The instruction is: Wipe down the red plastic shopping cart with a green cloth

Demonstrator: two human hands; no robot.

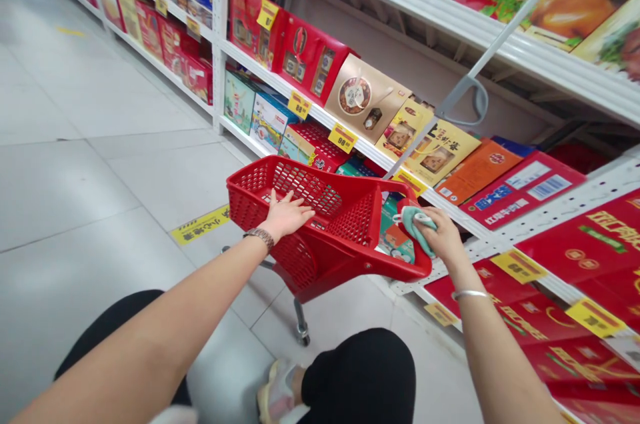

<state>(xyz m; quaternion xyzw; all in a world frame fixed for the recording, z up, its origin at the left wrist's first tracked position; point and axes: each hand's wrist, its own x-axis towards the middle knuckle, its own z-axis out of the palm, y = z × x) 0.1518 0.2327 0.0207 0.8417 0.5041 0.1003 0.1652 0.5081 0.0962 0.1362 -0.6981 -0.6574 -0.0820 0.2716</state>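
A red plastic shopping cart (345,257) with perforated basket walls stands on wheels in front of me. My left hand (287,216) rests on the near rim of its basket, fingers spread, a watch on the wrist. At the cart's handle on the right, my right hand (440,231) holds a green cloth (416,224) with white parts, pressed against the red handle bar. The fingers curl round the cloth. No goods show inside the part of the basket that I can see.
Shelves with boxed goods (370,97) and yellow price tags (343,138) run along the cart's far side and right. A grey-handled pole (465,97) slants across them. Tiled floor (90,164) with a yellow floor sticker (203,224) stretches left. My knees are close below the cart.
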